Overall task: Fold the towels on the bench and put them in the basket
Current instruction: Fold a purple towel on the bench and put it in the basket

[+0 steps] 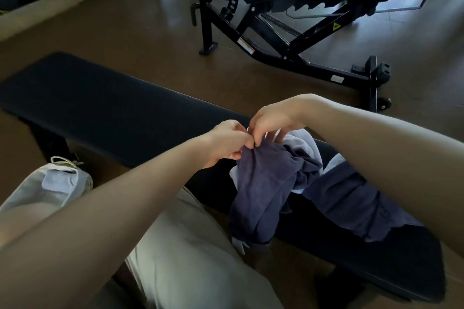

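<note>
In the head view, your left hand (227, 142) and right hand (272, 119) meet just above the near edge of the counter (105, 98), a flat black padded gym bench running from upper left to lower right. Both hands have their fingers curled and pinch the top edge of a dark blue towel (263, 183), which hangs down from your fingertips over the counter's front edge. Just right of it, a heap of more towels (351, 200), dark blue mixed with white, lies crumpled on the counter under your right forearm. At lower left, on the floor beside your knee, sits a pale fabric basket (57, 183) with a cord at its rim. Beyond the counter stands an adjustable weight bench (301, 40) on the brown floor.
</note>
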The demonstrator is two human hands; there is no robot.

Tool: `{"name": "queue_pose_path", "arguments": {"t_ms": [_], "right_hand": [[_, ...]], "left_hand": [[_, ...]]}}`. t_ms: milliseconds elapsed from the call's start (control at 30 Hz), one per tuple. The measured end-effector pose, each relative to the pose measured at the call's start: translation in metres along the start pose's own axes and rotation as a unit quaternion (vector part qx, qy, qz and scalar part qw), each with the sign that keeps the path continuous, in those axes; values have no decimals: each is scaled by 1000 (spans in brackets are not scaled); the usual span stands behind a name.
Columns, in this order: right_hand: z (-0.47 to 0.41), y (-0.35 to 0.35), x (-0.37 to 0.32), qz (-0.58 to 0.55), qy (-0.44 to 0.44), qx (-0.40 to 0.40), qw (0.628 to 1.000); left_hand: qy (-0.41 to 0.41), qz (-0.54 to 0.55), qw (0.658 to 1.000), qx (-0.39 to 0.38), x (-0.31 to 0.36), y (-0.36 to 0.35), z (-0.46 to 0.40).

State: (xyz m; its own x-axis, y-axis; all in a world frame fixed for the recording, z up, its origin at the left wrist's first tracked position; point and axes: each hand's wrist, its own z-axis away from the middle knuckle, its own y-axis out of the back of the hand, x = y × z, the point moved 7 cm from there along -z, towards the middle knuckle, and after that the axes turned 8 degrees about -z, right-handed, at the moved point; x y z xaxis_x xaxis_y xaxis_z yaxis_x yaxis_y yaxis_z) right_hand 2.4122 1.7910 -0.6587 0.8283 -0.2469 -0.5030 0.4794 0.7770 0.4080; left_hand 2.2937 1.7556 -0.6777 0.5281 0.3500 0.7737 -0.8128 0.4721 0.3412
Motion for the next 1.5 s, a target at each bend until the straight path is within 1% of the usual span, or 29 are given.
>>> {"name": "queue_pose_path", "arguments": {"t_ms": [100,200,300,400,433,500,533,600,633,667,700,733,767,833,900,967,1000,1067,1100,1167,1200,1233,1300,1333,1367,1400,1433,1467,1500], "right_hand": [[7,3,-5,-33,17,3,999],[14,7,-12,-33,32,16,999],[17,14,-18,-22,52,53,997],[16,19,-23,-50,64,81,993],[14,18,-23,-56,59,76,994],[10,13,-19,-51,34,53,997],[9,9,-17,-47,24,40,998],[9,1,-14,-47,15,24,998],[8,-2,-13,-48,15,25,998],[7,-4,-11,-50,15,26,998],[6,-6,-9,-56,10,26,998],[7,-8,-8,-66,5,23,998],[5,-11,-6,-72,0,17,997],[2,-13,-1,-68,4,13,998],[2,-14,4,-51,11,29,998],[2,-15,9,-25,9,40,999],[4,-17,8,2,12,44,999],[5,-20,4,47,16,51,997],[5,-22,3,52,11,47,997],[6,-25,1,57,-1,40,998],[6,-25,2,66,-6,39,997],[7,-25,2,84,-10,37,996],[7,-25,4,136,-18,35,990],[6,-24,5,157,-20,39,987],[7,-24,5,172,-26,44,984],[7,-25,5,181,-29,46,982],[6,-25,7,190,-36,44,980],[4,-26,9,198,-42,41,978],[5,-26,11,197,-43,40,979]], "left_hand": [[-2,52,999,-5,4,9,4],[-12,78,996,40,8,26,5],[-29,139,986,87,16,47,8],[-15,165,978,124,15,67,7],[-6,143,980,139,12,72,7],[-8,46,985,164,7,82,7],[-17,-11,987,159,5,83,6],[-35,-143,983,113,2,79,8],[-56,-238,965,94,3,75,9],[-93,-340,931,90,4,71,9],[-139,-417,893,101,8,68,12],[-180,-449,867,118,14,67,15],[-212,-444,860,136,18,68,17],[-251,-374,878,163,23,76,20],[-260,-272,902,212,28,90,22],[-239,-144,919,279,26,109,25],[-223,-77,925,298,23,114,25],[-196,68,934,292,17,115,24],[-179,151,931,279,15,113,22],[-141,286,912,259,10,110,19],[-126,314,904,261,9,111,18],[-120,318,900,274,8,114,18],[-136,271,899,316,11,124,21],[-159,220,902,336,15,129,26],[-193,139,909,341,23,131,33],[-233,27,918,319,31,128,37],[-269,-109,920,263,39,117,42],[-291,-255,903,187,40,101,44],[-298,-403,857,119,37,84,47]]}}
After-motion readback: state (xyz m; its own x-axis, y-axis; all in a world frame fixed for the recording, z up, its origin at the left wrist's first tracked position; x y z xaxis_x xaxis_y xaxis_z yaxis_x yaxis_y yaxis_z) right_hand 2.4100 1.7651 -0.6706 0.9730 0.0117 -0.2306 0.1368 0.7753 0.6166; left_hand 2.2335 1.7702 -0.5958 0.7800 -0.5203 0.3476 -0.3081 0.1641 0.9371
